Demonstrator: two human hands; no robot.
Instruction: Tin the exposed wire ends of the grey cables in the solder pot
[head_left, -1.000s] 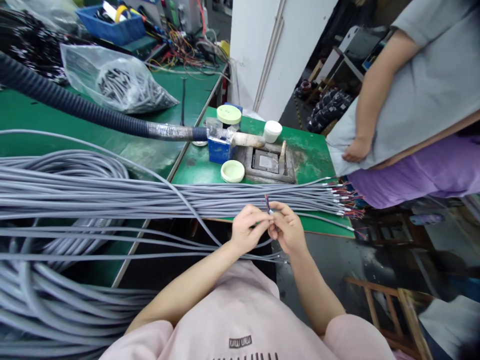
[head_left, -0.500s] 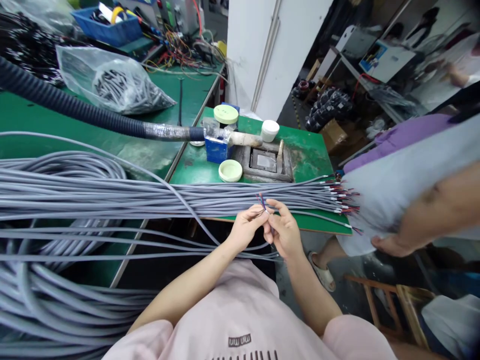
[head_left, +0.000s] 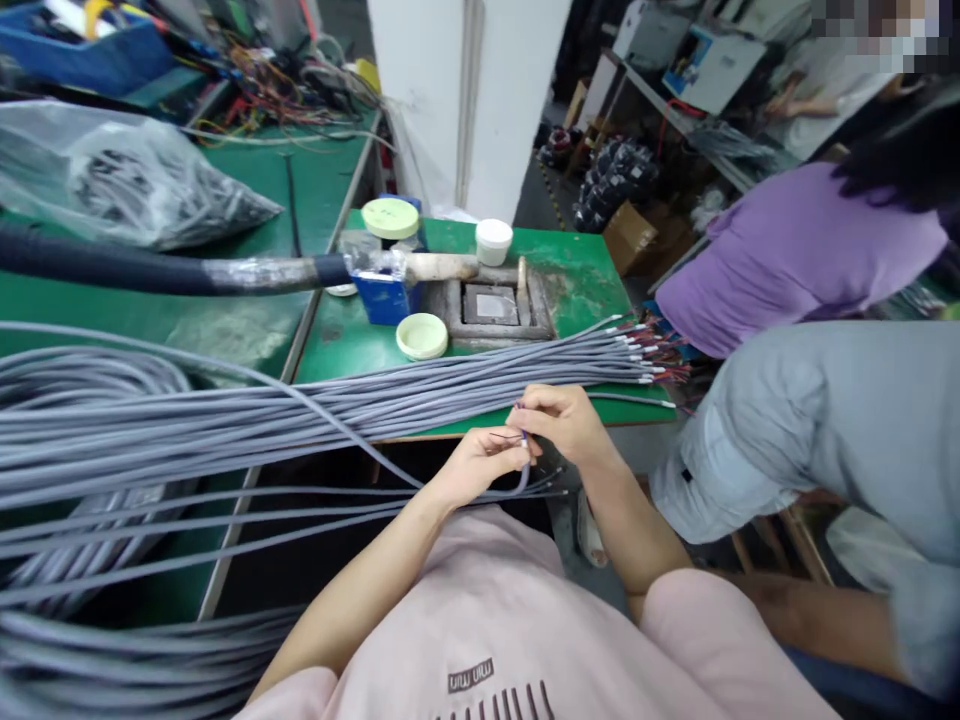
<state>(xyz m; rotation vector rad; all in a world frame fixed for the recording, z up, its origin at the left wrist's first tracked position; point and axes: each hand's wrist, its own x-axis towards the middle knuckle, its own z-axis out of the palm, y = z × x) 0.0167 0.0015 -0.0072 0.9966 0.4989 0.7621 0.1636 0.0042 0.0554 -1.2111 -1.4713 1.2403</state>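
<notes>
Evidently, the left hand [head_left: 480,465] pinches a grey cable [head_left: 524,476]; the right hand [head_left: 566,422] — just above — grasps its thin wires [head_left: 523,436].

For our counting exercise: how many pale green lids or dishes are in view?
2: a lid behind the blue block and a dish between that block and the grey cables; others may be hidden.

head cam | fwd+down | shirt [head_left: 495,600] nr, bench [head_left: 585,288] mid, pillar [head_left: 427,100] far
</notes>
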